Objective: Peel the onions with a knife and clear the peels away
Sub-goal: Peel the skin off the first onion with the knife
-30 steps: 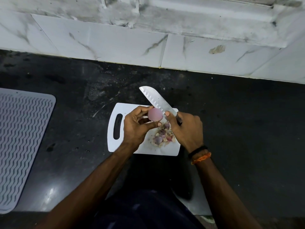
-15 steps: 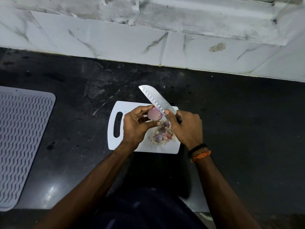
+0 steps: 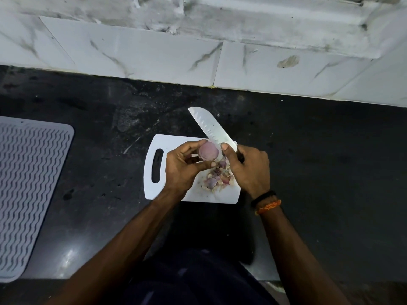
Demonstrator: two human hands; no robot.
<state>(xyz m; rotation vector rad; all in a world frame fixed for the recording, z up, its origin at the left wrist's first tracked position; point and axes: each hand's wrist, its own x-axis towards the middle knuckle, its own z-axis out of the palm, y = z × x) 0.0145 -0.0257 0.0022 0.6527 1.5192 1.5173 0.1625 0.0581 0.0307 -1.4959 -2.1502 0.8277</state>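
Seen from above, two bare forearms reach forward from the bottom edge over a dark, speckled desk (image 3: 308, 161). The right wrist wears a black band and an orange thread (image 3: 267, 206). Both hands meet over a white cutting board (image 3: 174, 143) with a slot handle on its left side. On the board, just below the hands, lies a small heap of peels (image 3: 217, 180), pale and purple scraps mixed with papery bits. The left hand (image 3: 184, 168) has its grip curled round a small onion (image 3: 208, 151), held just above the board between fingertips and thumb; the onion is rounded, pinkish purple and smooth, with its skin off on the side that shows. The right hand (image 3: 248, 167) has its grip closed round the handle of a knife (image 3: 211, 128), thumb raised next to the onion. The broad, pale blade has a row of dimples and slants away to the upper left, past the board's far edge. At far left lies a grey mat (image 3: 28, 183) with wavy ridges. Beyond the desk rises a white marbled tile wall (image 3: 154, 53).
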